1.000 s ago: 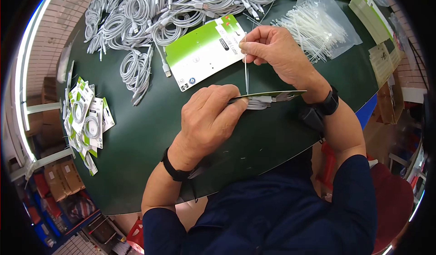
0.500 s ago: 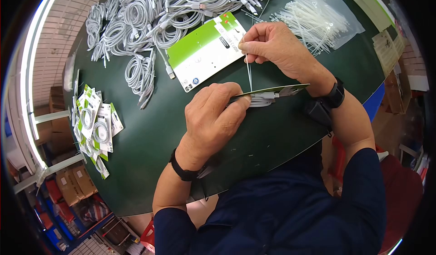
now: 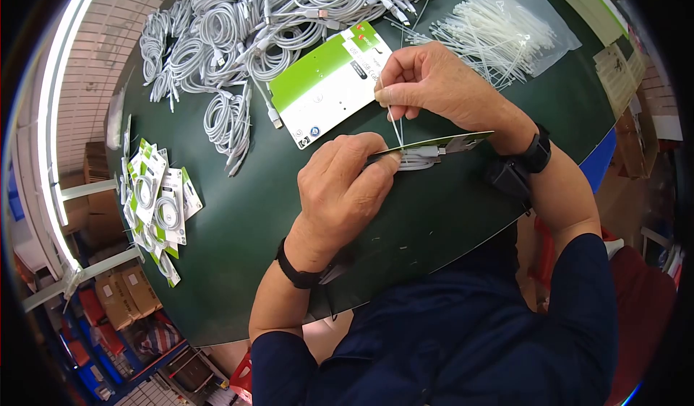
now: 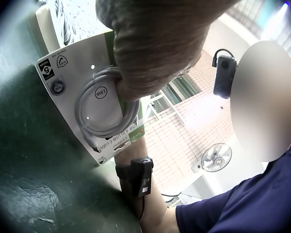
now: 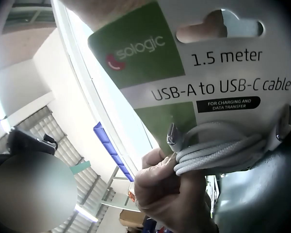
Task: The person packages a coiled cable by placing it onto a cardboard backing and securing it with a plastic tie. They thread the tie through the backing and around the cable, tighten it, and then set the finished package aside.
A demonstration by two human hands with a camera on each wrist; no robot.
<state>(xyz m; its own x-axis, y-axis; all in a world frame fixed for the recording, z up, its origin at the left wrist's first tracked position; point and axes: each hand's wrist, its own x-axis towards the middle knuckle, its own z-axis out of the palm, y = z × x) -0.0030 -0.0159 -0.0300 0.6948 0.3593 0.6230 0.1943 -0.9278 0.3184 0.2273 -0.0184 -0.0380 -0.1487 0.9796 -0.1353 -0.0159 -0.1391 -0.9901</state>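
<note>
My left hand grips a green and white packaging card together with the coiled white charging cable lying against its face. Seen from the head, the card stands edge-on, with the coil on the side toward my body. A thin white cable tie rises from the card's far side. Just beyond the card, my right hand pinches the tie's upper part between thumb and index finger. In the left wrist view the coil forms a ring on the printed card, partly covered by fingers.
Another card lies flat behind my hands. Many coiled cables are heaped at the back left, with a single coil nearer. A plastic bag of loose cable ties is at back right. Carded cables are piled at the left edge.
My right hand has come down a little toward the card, still pinching the tie. The left hand holds card and cable nearly in place while the head view has shifted slightly.
</note>
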